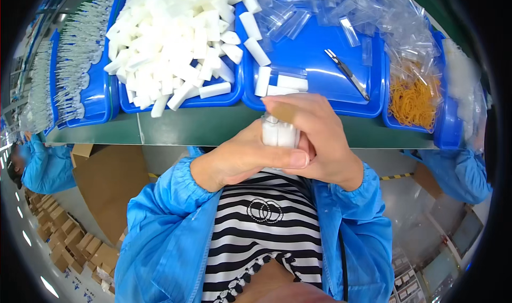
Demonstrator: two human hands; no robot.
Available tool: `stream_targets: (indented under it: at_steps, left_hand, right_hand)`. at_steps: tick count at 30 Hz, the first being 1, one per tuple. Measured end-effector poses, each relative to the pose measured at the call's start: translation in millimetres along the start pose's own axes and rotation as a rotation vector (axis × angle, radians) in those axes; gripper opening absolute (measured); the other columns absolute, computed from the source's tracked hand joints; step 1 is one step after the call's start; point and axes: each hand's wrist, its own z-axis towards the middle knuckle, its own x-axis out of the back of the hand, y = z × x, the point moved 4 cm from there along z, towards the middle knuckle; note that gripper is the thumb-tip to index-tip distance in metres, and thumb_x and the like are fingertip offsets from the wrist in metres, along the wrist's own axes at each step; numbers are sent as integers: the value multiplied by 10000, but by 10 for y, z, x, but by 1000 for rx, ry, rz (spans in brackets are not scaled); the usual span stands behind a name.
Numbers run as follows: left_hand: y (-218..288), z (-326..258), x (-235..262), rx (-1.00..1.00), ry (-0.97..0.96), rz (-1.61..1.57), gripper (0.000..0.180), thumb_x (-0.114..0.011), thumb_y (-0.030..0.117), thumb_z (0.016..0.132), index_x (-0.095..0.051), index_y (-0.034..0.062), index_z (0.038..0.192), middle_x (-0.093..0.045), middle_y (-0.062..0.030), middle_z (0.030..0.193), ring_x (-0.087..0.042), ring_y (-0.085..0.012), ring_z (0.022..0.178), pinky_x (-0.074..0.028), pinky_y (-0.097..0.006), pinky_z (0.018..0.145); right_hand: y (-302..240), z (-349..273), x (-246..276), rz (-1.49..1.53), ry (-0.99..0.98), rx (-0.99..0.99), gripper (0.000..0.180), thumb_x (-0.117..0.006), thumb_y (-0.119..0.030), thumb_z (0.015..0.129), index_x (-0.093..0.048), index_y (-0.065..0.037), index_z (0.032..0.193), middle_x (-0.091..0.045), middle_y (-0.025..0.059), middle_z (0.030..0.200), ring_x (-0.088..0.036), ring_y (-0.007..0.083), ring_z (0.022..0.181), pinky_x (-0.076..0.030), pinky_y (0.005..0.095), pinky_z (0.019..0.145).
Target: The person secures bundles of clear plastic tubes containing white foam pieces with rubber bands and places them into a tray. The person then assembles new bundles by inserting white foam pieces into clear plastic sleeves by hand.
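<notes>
At the frame's centre, my left hand (241, 156) and right hand (322, 130) curl closed around white blocks (280, 136) in clear plastic (269, 119); I'd press gently, evenly

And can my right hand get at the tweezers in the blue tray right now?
Probably yes: the tweezers lie uncovered in the blue tray, ahead and right of the right hand, though it looks busy with the white pieces.

White blocks (170, 52), blue trays (322, 47), orange bands (413, 101), green table (186, 130); jacket (165, 239) bright blue, shirt (266, 233) striped black and white.
</notes>
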Motion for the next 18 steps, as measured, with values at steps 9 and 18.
stream_targets:
  at_steps: [9,18]
  left_hand:
    - [-92,-144,44,9,60,-42,384,-759,220,772,-595,51,1075,-593,-68,1021,-595,-184,958,-476,-321,848]
    - [188,-147,46,-272,189,225,209,-728,52,794,-539,48,883,-613,-98,774,-627,-207,661,-536,-335,658]
  right_hand:
    - [-40,3,-80,-38,-45,18,617,-799,-257,648,-614,-59,1202,-641,102,1212,-610,263,1079,-443,410,895]
    - [57,-374,1187,-277,510,-498,374,-793,-110,780,-660,-18,1116,-690,105,1096,-644,223,987,-492,322,853]
